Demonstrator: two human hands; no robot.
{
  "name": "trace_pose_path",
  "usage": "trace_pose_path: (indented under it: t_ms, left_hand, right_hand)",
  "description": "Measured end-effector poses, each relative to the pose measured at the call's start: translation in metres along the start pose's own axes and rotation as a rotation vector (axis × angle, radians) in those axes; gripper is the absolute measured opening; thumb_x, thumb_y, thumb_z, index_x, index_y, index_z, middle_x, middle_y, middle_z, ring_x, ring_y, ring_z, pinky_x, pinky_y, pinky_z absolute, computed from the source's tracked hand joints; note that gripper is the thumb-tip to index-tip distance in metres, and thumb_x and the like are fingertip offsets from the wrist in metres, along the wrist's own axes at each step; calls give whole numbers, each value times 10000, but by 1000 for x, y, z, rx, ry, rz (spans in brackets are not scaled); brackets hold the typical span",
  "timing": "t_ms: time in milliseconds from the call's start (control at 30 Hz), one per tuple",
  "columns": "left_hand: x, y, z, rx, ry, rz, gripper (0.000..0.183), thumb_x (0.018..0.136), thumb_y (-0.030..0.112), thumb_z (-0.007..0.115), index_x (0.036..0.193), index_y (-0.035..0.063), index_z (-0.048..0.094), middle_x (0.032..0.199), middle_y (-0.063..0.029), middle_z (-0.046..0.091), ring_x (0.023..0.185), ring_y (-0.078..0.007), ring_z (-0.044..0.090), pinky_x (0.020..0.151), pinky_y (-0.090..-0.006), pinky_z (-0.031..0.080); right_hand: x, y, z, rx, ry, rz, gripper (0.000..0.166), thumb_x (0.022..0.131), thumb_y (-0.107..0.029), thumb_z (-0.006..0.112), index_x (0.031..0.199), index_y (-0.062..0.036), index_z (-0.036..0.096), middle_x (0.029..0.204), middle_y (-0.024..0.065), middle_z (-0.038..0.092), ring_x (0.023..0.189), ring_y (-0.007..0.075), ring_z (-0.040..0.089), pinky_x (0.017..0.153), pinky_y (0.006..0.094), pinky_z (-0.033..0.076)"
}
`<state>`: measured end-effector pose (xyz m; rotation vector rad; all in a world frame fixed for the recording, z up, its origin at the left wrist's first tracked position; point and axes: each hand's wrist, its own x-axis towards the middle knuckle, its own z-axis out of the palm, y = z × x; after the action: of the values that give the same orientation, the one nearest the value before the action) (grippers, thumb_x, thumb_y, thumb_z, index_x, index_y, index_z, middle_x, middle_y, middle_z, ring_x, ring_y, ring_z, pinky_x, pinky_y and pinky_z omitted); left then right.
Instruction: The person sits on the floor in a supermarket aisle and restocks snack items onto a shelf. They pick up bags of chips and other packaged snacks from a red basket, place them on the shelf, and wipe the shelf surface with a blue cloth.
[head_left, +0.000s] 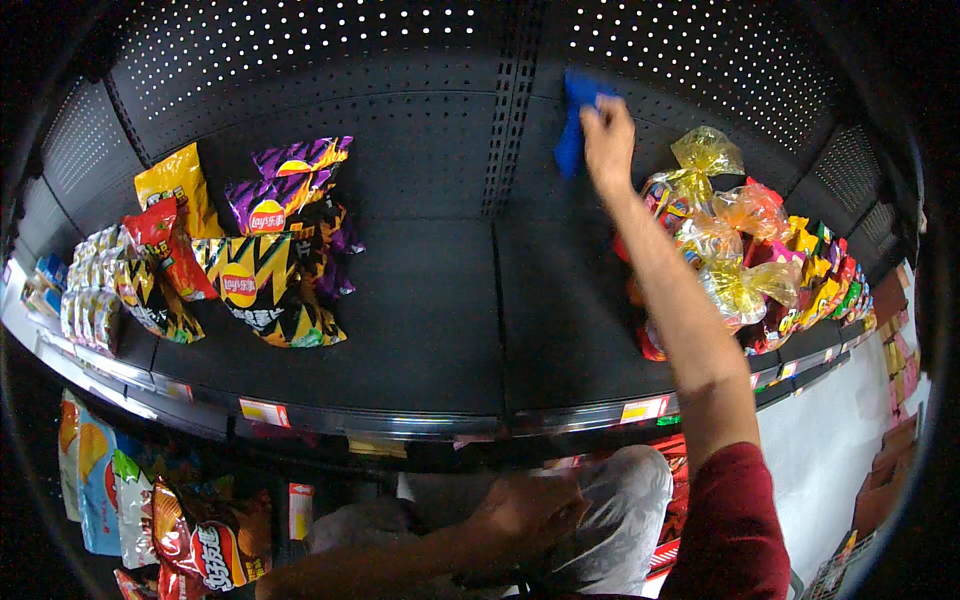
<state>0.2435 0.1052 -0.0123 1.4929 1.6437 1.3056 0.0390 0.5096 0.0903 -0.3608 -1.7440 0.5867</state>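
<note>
My right hand (609, 142) reaches up to the perforated black back panel of a shop shelf, its fingers closed on a blue cloth (574, 124) that lies against the panel. Below the shelf, in shadow, my left hand (529, 502) rests near my knee; its fingers are too dark to make out. Between two groups of snack bags, the bare black shelf board (427, 315) shows. To the right of my forearm stand snack bags tied in clear and yellow film (739, 277).
Lay's crisp bags (262, 281) and a yellow bag (176, 187) stand on the left of the shelf. Price tags (264, 412) line its front edge. More snack bags (202, 547) hang or stand lower left. A wire basket (840, 566) is at lower right.
</note>
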Motion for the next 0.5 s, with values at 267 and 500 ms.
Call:
trace_pose_path:
  t_ms: [267,500]
  left_hand:
    - [7,3,-13,196,-70,121,163,858,135,716,820,46,585,709,-151,619,621,-311,641,583,-420,527]
    - [2,-1,-18,269,-63,173,167,886,162,695,963,40,609,800,-158,651,675,-326,662,639,-444,556]
  right_hand:
    - [51,-100,17,-147,95,-341,283,857,-97,657,1128,-15,646,1053,178,652,997,335,608,903,387,485]
    - [-113,-22,43,-242,-325,-211,258,803,-9,665,1021,-132,603,1007,104,560,1028,338,555,863,434,489]
